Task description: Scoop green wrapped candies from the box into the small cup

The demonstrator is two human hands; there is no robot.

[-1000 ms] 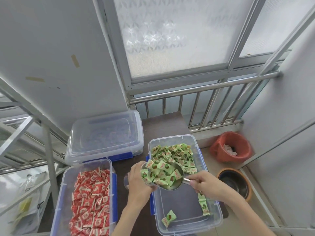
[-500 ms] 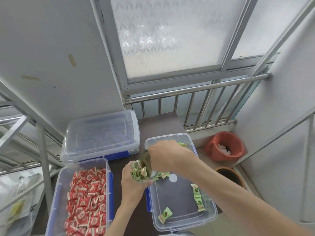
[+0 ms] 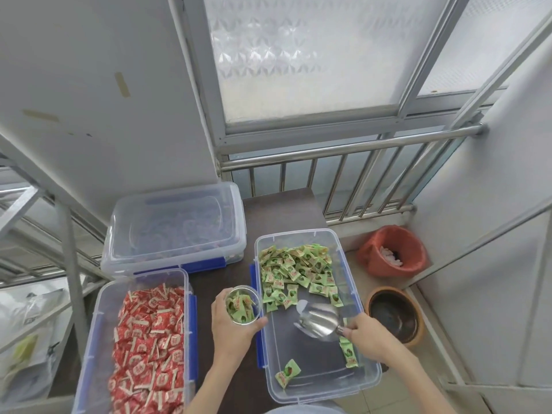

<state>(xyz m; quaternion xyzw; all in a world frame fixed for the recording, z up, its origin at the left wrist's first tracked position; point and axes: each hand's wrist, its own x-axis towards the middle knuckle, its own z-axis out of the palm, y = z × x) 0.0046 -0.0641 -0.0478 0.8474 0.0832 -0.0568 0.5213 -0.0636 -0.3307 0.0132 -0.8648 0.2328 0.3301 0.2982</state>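
Observation:
A clear plastic box (image 3: pixel 367 366) on the dark table holds green wrapped candies (image 3: pixel 295 268), heaped at its far end, with a few loose ones near the front. My left hand (image 3: pixel 231 330) grips a small clear cup (image 3: pixel 242 304) just left of the box; the cup is filled with green candies. My right hand (image 3: pixel 363 334) holds the handle of a metal scoop (image 3: pixel 318 319). The scoop is empty and lies low inside the box, its mouth toward the candy heap.
A clear box of red wrapped candies (image 3: pixel 146 339) sits at the left. A lidded clear box (image 3: pixel 176 225) stands behind it. On the floor at the right are an orange-lined bin (image 3: pixel 391 252) and a dark bowl (image 3: pixel 394 315). A metal railing (image 3: pixel 343 150) runs behind the table.
A loaded scoop was tipped over the cup by my right hand. The cup now holds the candies, and the empty scoop has moved back right and down into the box.

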